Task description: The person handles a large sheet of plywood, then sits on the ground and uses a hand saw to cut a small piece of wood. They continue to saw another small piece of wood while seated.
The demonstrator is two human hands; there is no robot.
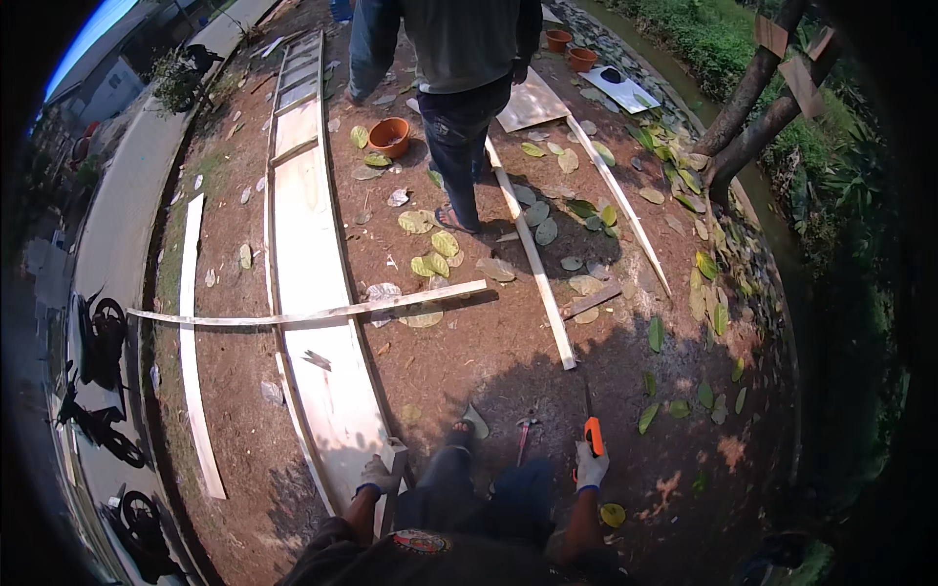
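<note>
Right-hand grip [590,469], gloved, is clenched around the orange handle of a saw [594,436], the thin blade pointing forward along the ground toward the near end of a long batten [532,259]. Left-hand grip [377,477], gloved too, is grasping a squared timber [395,455] close to its end, over the near right-hand corner of a long pale panel [337,400]. Dark clothing hides the timber's lower part, so I can't tell whether it touches the panel or is held just above it.

To my eye, the step in hand is getting ready to cut: wood on one side, tool on the other, and the blade well apart from the timber, biting nothing. I'd say the next move calls for settling the timber on something firm, keeping the left fingers off the cutting line, and bringing the teeth across squarely.

A hammer [526,436] lies on the soil between the person's feet and the saw, within easy reach. Farther off, a co-worker [454,68] stands between the panel and the batten, facing away, beside an orange pot [389,139].
</note>
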